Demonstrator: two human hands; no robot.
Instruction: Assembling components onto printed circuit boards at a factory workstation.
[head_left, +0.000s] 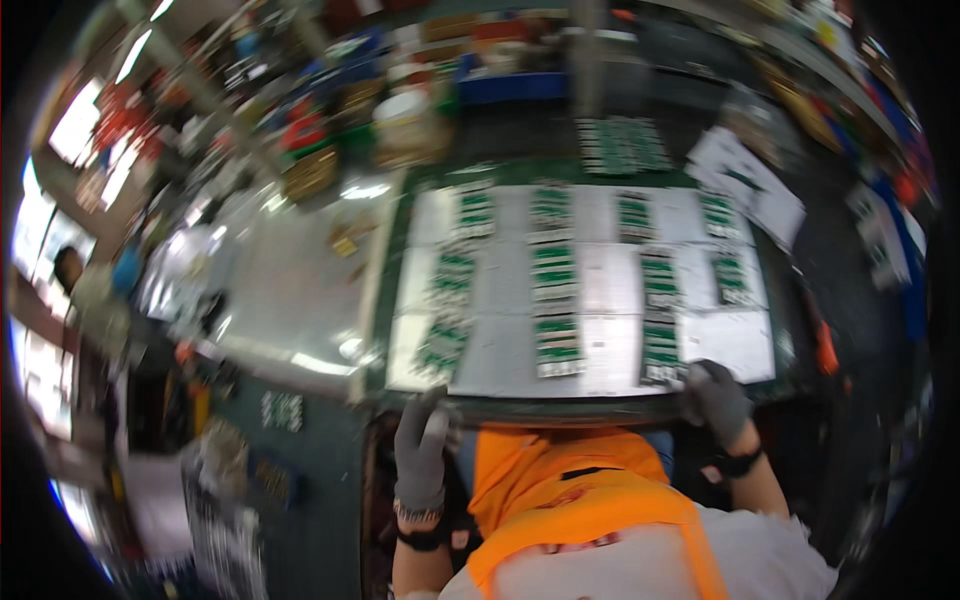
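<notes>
Both of my hands wear grey gloves and are somewhat blurred. My left hand is at the near left edge of the table, its fingers stretched toward the board, with a gap showing beside the thumb. I see nothing held in it. At the near right corner is my right hand, fingers bent; whether they grip anything is hidden by blur. Ahead lies a board covered with white sheets. Several groups of green-and-white striped pieces lie on it in columns. One group lies just left of my right hand.
Clear plastic sheeting covers the surface at left. Beyond the board are another green-and-white batch, loose white papers, a white tub and a blue bin. A person is at far left.
</notes>
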